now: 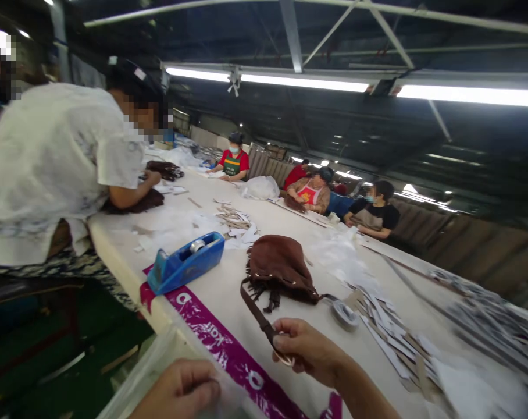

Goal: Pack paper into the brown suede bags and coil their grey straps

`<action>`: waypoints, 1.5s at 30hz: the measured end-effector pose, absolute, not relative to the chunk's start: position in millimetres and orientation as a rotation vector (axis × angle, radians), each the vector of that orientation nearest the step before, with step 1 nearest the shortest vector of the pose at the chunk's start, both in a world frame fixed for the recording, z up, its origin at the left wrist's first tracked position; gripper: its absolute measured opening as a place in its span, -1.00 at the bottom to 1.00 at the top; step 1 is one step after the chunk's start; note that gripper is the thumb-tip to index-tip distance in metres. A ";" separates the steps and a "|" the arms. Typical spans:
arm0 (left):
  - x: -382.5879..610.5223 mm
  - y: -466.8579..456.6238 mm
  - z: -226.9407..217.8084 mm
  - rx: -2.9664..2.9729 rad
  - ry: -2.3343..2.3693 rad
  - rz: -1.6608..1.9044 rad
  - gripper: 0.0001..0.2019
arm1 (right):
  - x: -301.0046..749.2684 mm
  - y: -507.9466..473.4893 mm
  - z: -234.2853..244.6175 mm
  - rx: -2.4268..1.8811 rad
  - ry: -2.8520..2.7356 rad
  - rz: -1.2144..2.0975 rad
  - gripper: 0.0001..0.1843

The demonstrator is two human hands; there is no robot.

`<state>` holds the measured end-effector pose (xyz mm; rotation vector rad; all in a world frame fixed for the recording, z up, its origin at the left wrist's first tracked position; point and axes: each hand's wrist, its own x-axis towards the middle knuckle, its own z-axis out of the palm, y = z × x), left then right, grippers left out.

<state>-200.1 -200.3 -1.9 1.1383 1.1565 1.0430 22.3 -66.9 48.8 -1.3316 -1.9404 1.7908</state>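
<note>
Over at the table, the right hand is pinching the strap, the left hand is curled in a loose fist, and the brown bag lying on top looks light and floppy, so strap's probably the best grip.

Tubes glare beneath a dark roof; lower-right blurs.

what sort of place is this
Probably a factory workshop, perhaps for bags: several people are along a long table under strip lights, with a bag and tape dispenser on it.
</note>
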 end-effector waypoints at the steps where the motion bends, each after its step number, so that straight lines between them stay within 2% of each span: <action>1: -199.6 -201.2 -2.2 1.029 1.125 1.057 -0.54 | 12.2 -71.7 44.6 -1.182 -1.733 1.988 -0.70; 3: -199.0 -203.8 -4.4 0.888 1.068 1.109 -0.55 | -7.0 -81.3 34.5 -0.926 -1.431 2.183 -0.55; 4: -199.3 -205.7 -6.0 0.837 1.064 1.140 -0.57 | -15.5 -85.5 29.5 -0.836 -1.339 2.212 -0.54; 12: -207.5 -222.1 -13.7 0.560 1.079 1.334 -0.75 | -55.4 -104.9 17.5 -0.767 -1.286 2.047 -0.62; 31: -191.8 -204.1 -14.9 0.523 0.950 1.194 -0.74 | -53.4 -114.9 22.4 -0.755 -1.385 2.112 -0.63; 39: -181.0 -198.1 -28.4 0.496 0.923 1.273 -0.55 | -54.3 -112.1 23.5 -0.816 -1.462 2.138 -0.64; 45: -179.7 -197.7 -30.7 0.550 0.944 1.310 -0.56 | -55.5 -108.8 26.1 -0.796 -1.384 2.335 -0.63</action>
